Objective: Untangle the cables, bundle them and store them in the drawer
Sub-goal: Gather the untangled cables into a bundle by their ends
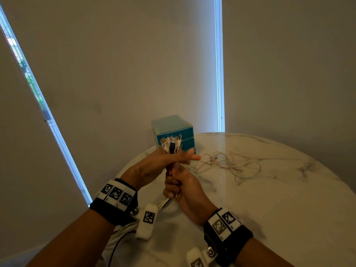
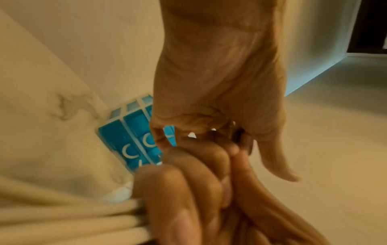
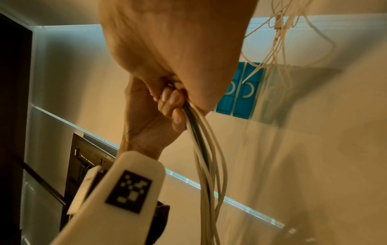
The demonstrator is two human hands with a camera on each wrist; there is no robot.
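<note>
Over the table's near left part, both hands hold one cable bundle (image 1: 172, 144) upright. My left hand (image 1: 169, 159) grips it just below the plugs, which fan out above the fist, several white and one dark blue; the thumb points right. Directly beneath, my right hand (image 1: 178, 185) is clenched round the same cords. White cords and one dark cord (image 3: 206, 149) hang below the fists. In the left wrist view the left hand (image 2: 213, 86) sits above the right fist (image 2: 188, 187). The teal drawer unit (image 1: 174, 130) stands behind the plugs, its drawers pushed in.
A loose tangle of thin pale cable (image 1: 227, 163) lies on the round marble table (image 1: 279, 209), right of the drawer unit. Roller blinds fill the background. The table's left edge curves just beside my left wrist.
</note>
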